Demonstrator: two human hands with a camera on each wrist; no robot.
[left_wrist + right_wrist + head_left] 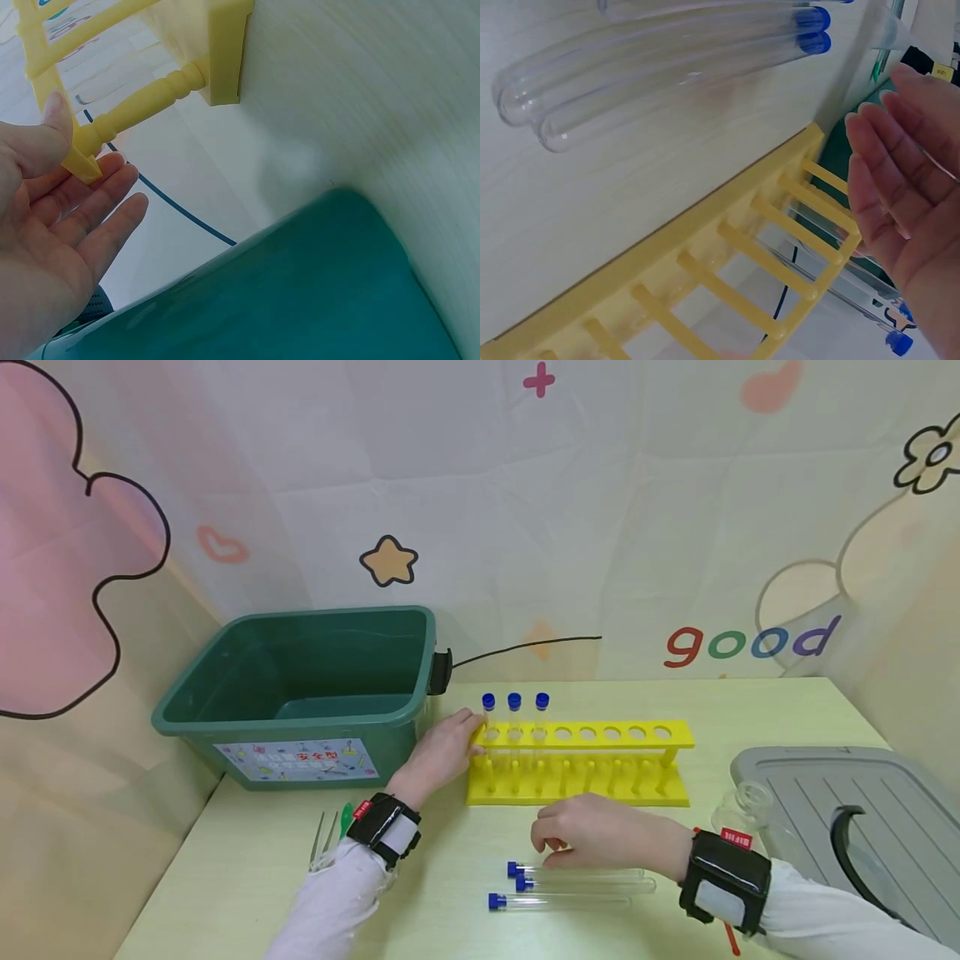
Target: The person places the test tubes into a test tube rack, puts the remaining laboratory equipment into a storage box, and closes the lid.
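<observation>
My left hand (442,750) grips the left end of a yellow test tube rack (577,746), thumb on top of its upper bar and fingers beneath, as the left wrist view shows. Three test tubes with blue caps (514,702) stand upright in the holes at that end. My right hand (592,831) hovers in front of the rack, its fingers loosely bent and nothing between them. Just below it, three clear capped test tubes (562,902) lie on the table, caps to the left; the hand partly covers the farthest one in the head view.
A green bin (405,739) stands close beside the left hand. Metal tweezers (322,835) and a green item (347,819) lie near the left wrist. On the right are a glass jar (742,806), a grey lid (813,777) with a black handle (843,839), and a red stick (732,939).
</observation>
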